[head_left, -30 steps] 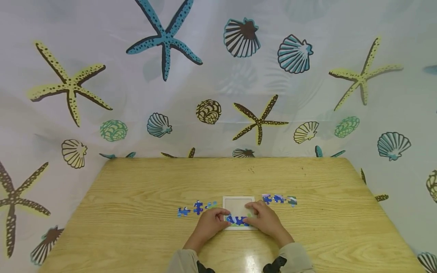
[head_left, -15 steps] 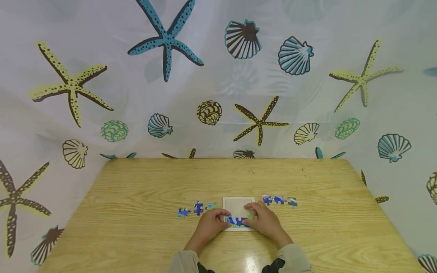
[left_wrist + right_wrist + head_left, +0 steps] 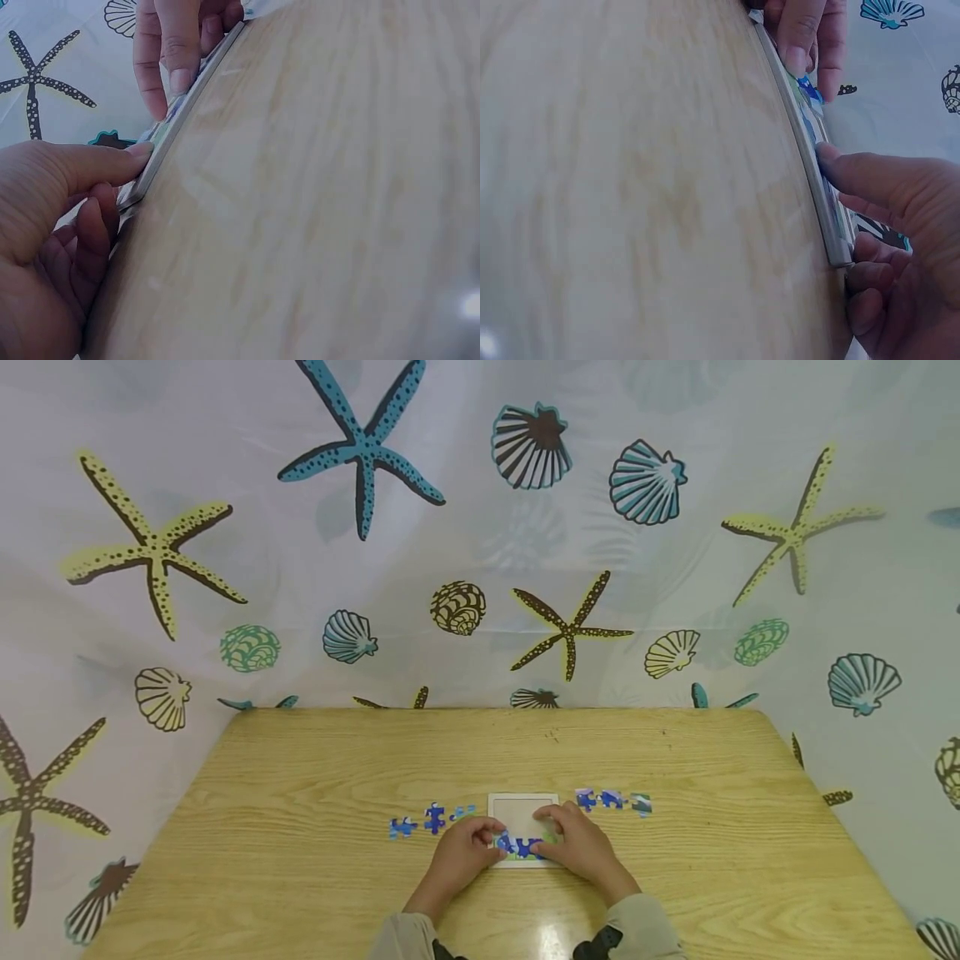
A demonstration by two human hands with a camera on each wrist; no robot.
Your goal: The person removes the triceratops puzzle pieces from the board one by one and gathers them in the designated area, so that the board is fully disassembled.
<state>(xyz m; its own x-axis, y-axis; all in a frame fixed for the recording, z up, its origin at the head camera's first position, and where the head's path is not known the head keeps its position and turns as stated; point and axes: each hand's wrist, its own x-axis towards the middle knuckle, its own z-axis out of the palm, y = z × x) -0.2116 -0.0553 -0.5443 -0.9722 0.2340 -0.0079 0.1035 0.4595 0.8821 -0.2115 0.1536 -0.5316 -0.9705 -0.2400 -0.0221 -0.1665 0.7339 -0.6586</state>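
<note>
A square puzzle tray [image 3: 523, 797] with a white rim lies on the table between my two hands. Blue jigsaw pieces [image 3: 523, 847] fill its near part, and the far part shows bare backing. My left hand [image 3: 459, 857] grips the tray's left side, thumb on top near the front corner and the other fingers curled against the edge. Over the right side lies my right hand [image 3: 583, 846]. Its thumb [image 3: 829, 156] presses on the pieces near the front rim, while its index finger reaches over the bare backing. Part of the right-hand pieces is hidden under that thumb.
Left of the tray are loose jigsaw pieces, among them a dark blue one [image 3: 435, 817] and a lighter one [image 3: 402, 827]. To the right lie more loose pieces [image 3: 612, 798]. A shell-and-starfish patterned cloth [image 3: 450, 527] hangs behind the wooden table [image 3: 315, 760].
The right hand has shifted very slightly left over the tray, its thumb and index finger a little further in. The left hand and the loose pieces stay in place.
</note>
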